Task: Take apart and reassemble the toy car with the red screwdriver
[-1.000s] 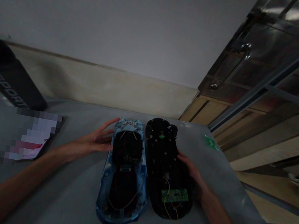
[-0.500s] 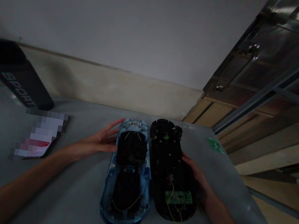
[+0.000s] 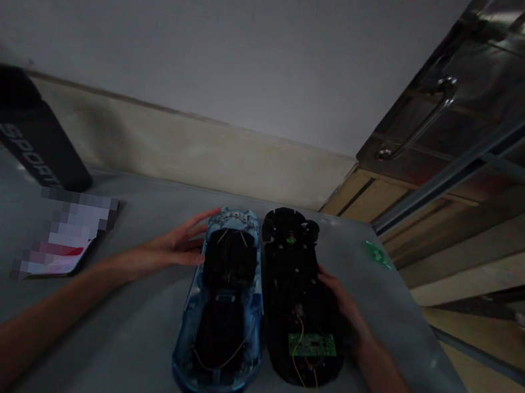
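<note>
A blue toy car body shell [image 3: 185, 339] lies hollow side up on the grey table, with dark parts and a thin pale wire inside. My left hand [image 3: 183, 243] touches its left side, fingers and thumb spread apart. Close beside it on the right is the black toy car chassis [image 3: 283, 281]. A green circuit board [image 3: 312, 345] and yellow wires show at its near end. My right hand [image 3: 344, 309] is against the chassis's right side; shadow hides most of its fingers, so its grip is unclear.
A flat pale item, partly pixelated [image 3: 75, 235], lies at left near a dark object marked SPORT [image 3: 43, 141]. A small green packet [image 3: 377, 254] sits at the far right of the table [image 3: 126, 335]. A wall rises behind; metal frame bars [image 3: 472, 162] stand at right.
The whole view has shifted slightly. Both hands keep their places against the shell and the chassis, and neither part has visibly moved on the table.
</note>
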